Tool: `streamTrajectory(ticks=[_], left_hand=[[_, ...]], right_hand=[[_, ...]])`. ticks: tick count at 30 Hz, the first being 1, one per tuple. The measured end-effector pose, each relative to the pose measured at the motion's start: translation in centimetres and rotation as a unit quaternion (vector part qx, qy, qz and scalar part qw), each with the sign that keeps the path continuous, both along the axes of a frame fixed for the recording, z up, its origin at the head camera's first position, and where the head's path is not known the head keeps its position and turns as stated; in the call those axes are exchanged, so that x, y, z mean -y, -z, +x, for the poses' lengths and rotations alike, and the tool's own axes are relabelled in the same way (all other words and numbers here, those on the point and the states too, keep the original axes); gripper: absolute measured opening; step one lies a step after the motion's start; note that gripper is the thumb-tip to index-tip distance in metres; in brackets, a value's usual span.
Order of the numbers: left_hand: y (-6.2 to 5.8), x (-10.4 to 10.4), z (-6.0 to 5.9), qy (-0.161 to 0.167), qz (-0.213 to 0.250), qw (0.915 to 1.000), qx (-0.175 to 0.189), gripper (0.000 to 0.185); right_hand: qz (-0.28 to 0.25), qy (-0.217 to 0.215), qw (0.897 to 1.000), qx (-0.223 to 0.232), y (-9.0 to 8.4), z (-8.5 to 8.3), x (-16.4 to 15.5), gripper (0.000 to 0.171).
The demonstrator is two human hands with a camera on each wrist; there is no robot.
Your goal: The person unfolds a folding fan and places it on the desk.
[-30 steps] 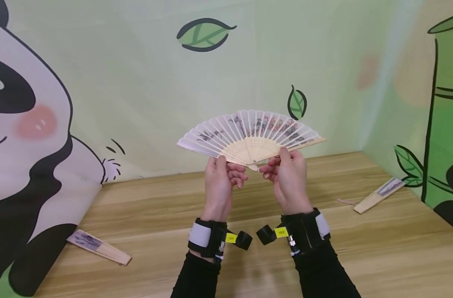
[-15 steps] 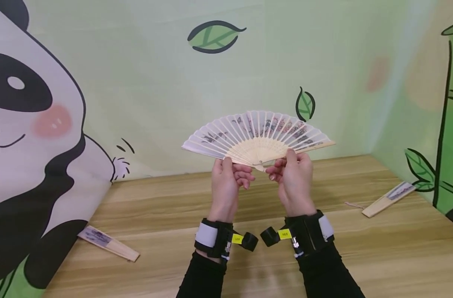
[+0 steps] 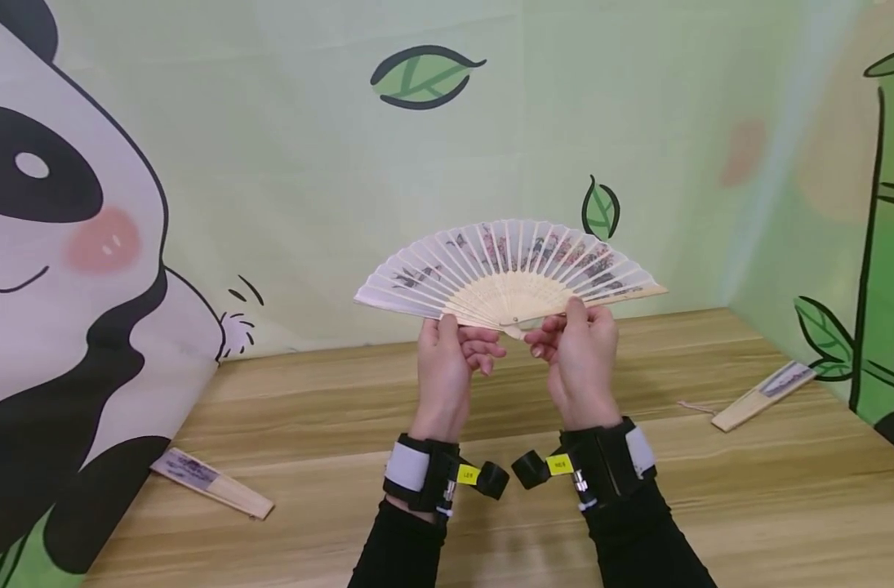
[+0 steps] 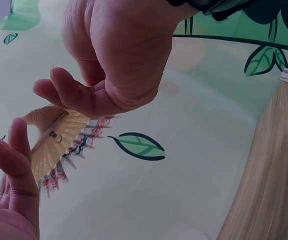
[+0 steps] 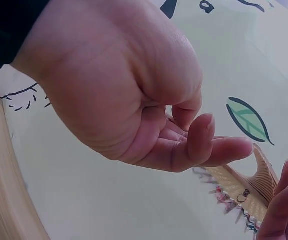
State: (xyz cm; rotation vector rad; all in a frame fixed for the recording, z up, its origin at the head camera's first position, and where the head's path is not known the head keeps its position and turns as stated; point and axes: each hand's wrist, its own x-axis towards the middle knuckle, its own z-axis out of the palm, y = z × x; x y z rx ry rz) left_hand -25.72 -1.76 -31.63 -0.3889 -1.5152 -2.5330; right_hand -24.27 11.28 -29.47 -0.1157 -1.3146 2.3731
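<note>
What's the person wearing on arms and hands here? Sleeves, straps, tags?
Both hands, left hand and right hand, are bare. Black long sleeves cover the forearms. Each wrist carries a black strap mount with a grey-white band, a small yellow label and a black camera pod facing inward.

Both forearms raised side by side in black sleeves, wrists strapped with black-and-white camera bands. Left hand [image 3: 447, 359] upright beneath the open fan [image 3: 509, 269], thumb up against its left ribs, fingers curled behind. Right hand [image 3: 579, 351] just right of the fan's pivot, thumb and curled fingers pinching the right ribs.
</note>
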Motion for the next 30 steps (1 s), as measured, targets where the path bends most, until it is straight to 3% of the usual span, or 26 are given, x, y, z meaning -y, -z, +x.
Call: streamTrajectory(ticks=[30], left_hand=[[0.15,-0.76,0.21,-0.019,0.005,0.9997,0.015,0.018]], right_hand=[[-0.016,0.028,0.999,-0.004,0.24,-0.07,-0.03,0.012]])
